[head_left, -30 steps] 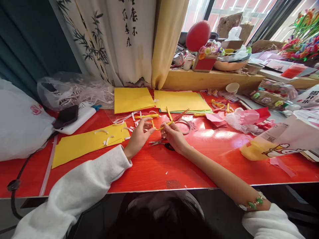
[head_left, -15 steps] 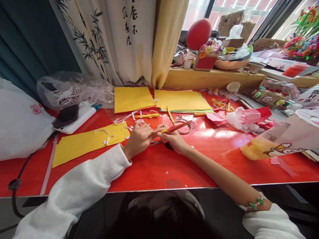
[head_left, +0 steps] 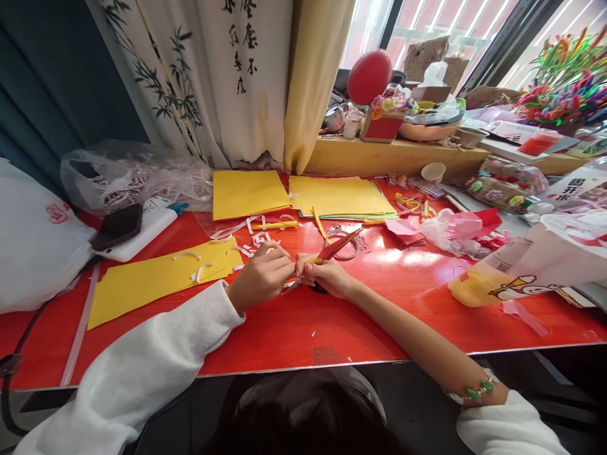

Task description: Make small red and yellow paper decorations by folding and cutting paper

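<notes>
My right hand is closed around a narrow folded or rolled piece of red and yellow paper, whose pointed red end sticks out up and to the right. My left hand has its fingertips pinched at the paper's near end, touching the right fingers; the exact grip is hidden. Below the hands lies a pair of scissors, mostly covered, with a black handle and a bit of blade showing. Curled white strips are scattered beyond my left hand. A roll of clear tape rests behind the right hand.
Yellow paper sheets lie at left, and two stacks stand against the curtain. A phone sits on a white box beside a white plastic bag. To the right are a drink cup and pink paper.
My left fingers have shifted slightly down along the paper, closing in against the right hand. The paper's red end now points up more steeply. The view has shifted slightly.
</notes>
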Available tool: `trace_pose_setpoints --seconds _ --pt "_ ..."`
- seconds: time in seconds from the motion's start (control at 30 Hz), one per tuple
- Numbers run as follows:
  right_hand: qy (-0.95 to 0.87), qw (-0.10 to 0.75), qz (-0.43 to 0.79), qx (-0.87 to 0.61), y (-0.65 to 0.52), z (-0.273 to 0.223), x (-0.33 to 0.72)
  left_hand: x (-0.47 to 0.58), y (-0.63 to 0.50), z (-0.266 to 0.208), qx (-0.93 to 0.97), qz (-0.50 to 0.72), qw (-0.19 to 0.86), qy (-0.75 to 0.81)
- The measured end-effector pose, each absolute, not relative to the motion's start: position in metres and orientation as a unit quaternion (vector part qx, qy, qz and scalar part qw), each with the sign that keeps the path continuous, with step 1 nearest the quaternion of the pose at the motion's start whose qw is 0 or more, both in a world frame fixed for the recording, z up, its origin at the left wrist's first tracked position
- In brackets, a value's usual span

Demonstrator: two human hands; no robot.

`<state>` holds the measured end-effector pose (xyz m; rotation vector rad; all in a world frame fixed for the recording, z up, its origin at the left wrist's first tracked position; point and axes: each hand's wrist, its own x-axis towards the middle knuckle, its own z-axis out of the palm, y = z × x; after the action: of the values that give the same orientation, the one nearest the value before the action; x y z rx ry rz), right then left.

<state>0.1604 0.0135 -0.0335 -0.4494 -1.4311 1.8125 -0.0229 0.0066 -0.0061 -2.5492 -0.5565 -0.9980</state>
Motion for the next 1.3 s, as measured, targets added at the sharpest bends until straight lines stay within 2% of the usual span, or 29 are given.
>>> trace_pose_setpoints --seconds 0.2,0.27,0.37,0.47,0.53,0.63,0.7,0.83,1.03,1.17,1.3 --pt "-0.556 0.335 0.744 -0.158 0.016 -0.030 0.163 -0.028 0.007 -0.007 -0.901 -0.307 0.282 -0.119" --pt "-0.539 0.350 0.747 -0.168 0.016 -0.030 0.161 -0.031 0.012 -0.008 -0.897 -0.301 0.288 -0.147" --pt "-0.485 0.423 0.740 -0.197 0.017 -0.032 0.156 -0.033 0.019 -0.008 -0.871 -0.336 0.236 -0.271" --pt "-0.442 0.487 0.720 -0.221 0.020 -0.033 0.155 -0.031 0.022 -0.010 -0.794 -0.420 0.090 -0.430" --pt "-0.437 0.505 0.708 -0.229 0.021 -0.034 0.155 -0.028 0.024 -0.013 -0.733 -0.454 -0.094 -0.498" --pt "-0.451 0.490 0.704 -0.244 0.021 -0.032 0.156 -0.022 0.026 -0.019 -0.656 -0.426 -0.366 -0.503" --pt "-0.466 0.469 0.703 -0.260 0.020 -0.030 0.156 -0.019 0.026 -0.020 -0.640 -0.424 -0.422 -0.483" --pt "-0.488 0.457 0.689 -0.280 0.018 -0.029 0.154 -0.018 0.021 -0.013 -0.661 -0.449 -0.386 -0.461" --pt "-0.446 0.499 0.682 -0.296 0.017 -0.031 0.151 -0.014 0.011 -0.013 -0.700 -0.433 -0.358 -0.441" --pt "-0.493 0.467 0.673 -0.292 0.016 -0.029 0.152 -0.009 0.009 -0.018 -0.654 -0.494 -0.394 -0.416" --pt "-0.508 0.446 0.677 -0.292 0.014 -0.027 0.151 -0.007 0.006 -0.016 -0.667 -0.503 -0.378 -0.399"
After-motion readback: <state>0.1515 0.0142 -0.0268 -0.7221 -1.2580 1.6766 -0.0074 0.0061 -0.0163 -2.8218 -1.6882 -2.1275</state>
